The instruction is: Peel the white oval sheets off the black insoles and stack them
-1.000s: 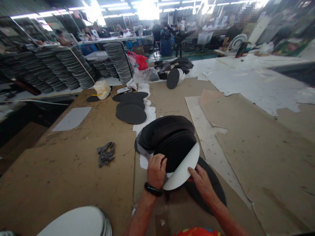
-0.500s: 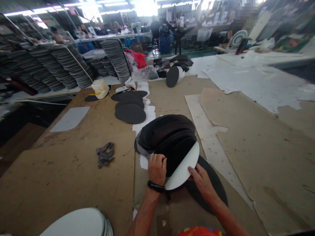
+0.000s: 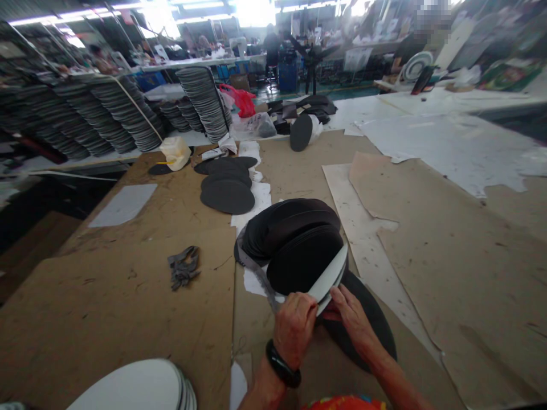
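A pile of black oval sheets (image 3: pixel 304 263) lies fanned out on the brown board in front of me. At its near right edge a sheet with a white face (image 3: pixel 330 278) is tilted up. My left hand (image 3: pixel 296 324), with a black band on its wrist, is closed, fingertips pinching the near end of that sheet. My right hand (image 3: pixel 351 319) grips its right edge, thumb on top and fingers beneath. A thin grey strip (image 3: pixel 261 278) runs from the pile's left side toward my left hand; whether that hand also holds it is hidden. Under my right forearm lies a dark oval sheet (image 3: pixel 371 319).
White round sheets (image 3: pixel 128 390) are stacked at front left. A crumpled grey cloth (image 3: pixel 184 267) lies on the left board. Beyond are loose dark ovals (image 3: pixel 227 196), a whitish jug (image 3: pixel 175 152), a red bag (image 3: pixel 243 101) and tall stacks (image 3: pixel 200 102). Paper covers the right side.
My left hand has moved right and nearer to me, onto the white-faced sheet's near end. Less of the white face shows, and the grey strip is stretched toward me. My right hand stays nearly still.
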The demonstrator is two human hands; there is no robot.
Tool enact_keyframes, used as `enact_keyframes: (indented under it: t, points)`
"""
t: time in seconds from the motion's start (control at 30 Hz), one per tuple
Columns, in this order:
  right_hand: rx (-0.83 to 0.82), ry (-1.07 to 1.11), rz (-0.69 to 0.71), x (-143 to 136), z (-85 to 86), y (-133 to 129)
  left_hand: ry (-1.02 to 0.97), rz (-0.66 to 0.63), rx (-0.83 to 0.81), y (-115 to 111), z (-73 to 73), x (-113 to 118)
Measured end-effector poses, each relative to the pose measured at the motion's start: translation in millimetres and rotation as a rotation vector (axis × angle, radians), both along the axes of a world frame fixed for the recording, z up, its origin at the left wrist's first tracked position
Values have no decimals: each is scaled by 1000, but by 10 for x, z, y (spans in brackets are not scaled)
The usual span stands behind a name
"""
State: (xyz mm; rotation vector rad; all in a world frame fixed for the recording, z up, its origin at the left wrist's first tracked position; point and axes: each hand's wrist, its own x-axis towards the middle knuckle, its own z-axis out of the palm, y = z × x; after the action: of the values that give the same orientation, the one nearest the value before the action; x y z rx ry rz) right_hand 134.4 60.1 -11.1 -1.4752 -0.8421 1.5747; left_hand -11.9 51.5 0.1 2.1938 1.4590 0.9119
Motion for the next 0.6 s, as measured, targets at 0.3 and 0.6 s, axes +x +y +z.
enact_keyframes:
  t: [0.3, 0.6]
  points:
    - [56, -256, -8, 9, 27, 69, 25, 168, 156, 315, -128, -171]
    - [60, -239, -9, 22, -82, 61, 169, 340, 166, 693, -388, -311]
